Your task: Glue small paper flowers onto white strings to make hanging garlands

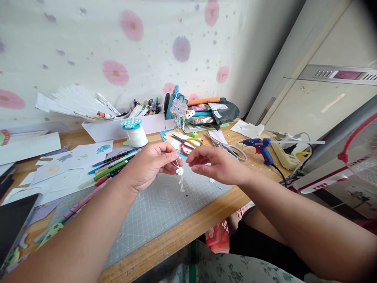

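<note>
My left hand (157,161) pinches a thin white string between thumb and fingers, above the grey cutting mat (153,212). From the string hangs a small white piece (179,171), with a narrow pale strip (182,184) dangling below it. Just to the right is my right hand (209,163), its fingers curved and a gap showing between them and the thumb; nothing visible is in it. Behind the hands lie yellow-and-red-handled scissors (188,141). A short white cord (216,183) rests on the mat under my right hand.
Several pens and markers (114,167) lie left of the mat. A white pot with a blue dotted top (137,135) stands behind. To the right are grey-handled scissors (226,147), a blue glue gun (260,148) with its cable and a power strip (282,153).
</note>
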The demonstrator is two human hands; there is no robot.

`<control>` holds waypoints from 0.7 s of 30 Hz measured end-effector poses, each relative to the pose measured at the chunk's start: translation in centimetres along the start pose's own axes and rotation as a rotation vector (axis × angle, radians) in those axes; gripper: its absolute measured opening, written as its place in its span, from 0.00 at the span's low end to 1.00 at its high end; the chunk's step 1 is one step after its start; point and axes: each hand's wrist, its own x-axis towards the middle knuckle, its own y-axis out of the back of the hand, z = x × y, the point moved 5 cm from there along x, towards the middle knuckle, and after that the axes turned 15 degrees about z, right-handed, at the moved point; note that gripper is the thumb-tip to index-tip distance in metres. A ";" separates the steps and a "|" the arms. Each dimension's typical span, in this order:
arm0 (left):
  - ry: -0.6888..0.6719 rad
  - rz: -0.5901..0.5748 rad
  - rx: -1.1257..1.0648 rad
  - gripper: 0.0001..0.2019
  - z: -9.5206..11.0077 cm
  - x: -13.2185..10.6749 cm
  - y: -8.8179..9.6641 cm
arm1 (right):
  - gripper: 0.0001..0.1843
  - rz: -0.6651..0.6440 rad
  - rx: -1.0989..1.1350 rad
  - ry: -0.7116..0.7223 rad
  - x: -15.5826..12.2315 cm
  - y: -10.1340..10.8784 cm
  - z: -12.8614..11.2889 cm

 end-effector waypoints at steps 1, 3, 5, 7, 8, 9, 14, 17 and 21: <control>-0.002 0.008 -0.006 0.10 0.1 0.0 0.0 | 0.07 0.010 0.062 -0.029 0.0 -0.5 0.0; -0.003 0.026 -0.018 0.10 0.2 -0.1 0.0 | 0.07 0.027 0.175 -0.096 0.1 -1.4 0.4; -0.001 0.042 -0.026 0.10 0.2 -0.1 0.0 | 0.08 0.043 0.263 -0.164 0.2 -1.9 0.9; -0.004 0.055 -0.030 0.10 0.2 -0.1 0.0 | 0.10 0.069 0.327 -0.213 0.3 -2.3 1.3; -0.007 0.059 -0.030 0.10 0.2 -0.1 0.0 | 0.11 0.084 0.345 -0.226 0.4 -2.4 1.4; -0.011 0.061 -0.031 0.10 0.2 -0.1 0.0 | 0.11 0.098 0.352 -0.232 0.4 -2.5 1.5; -0.015 0.059 -0.044 0.10 0.2 -0.1 0.0 | 0.13 0.125 0.404 -0.255 0.6 -2.8 1.5; -0.009 0.063 -0.051 0.10 0.2 -0.1 0.1 | 0.12 0.126 0.503 -0.288 0.6 -2.7 1.5; 0.004 0.074 -0.077 0.10 0.2 0.0 0.3 | 0.10 0.133 0.584 -0.300 0.7 -2.5 1.7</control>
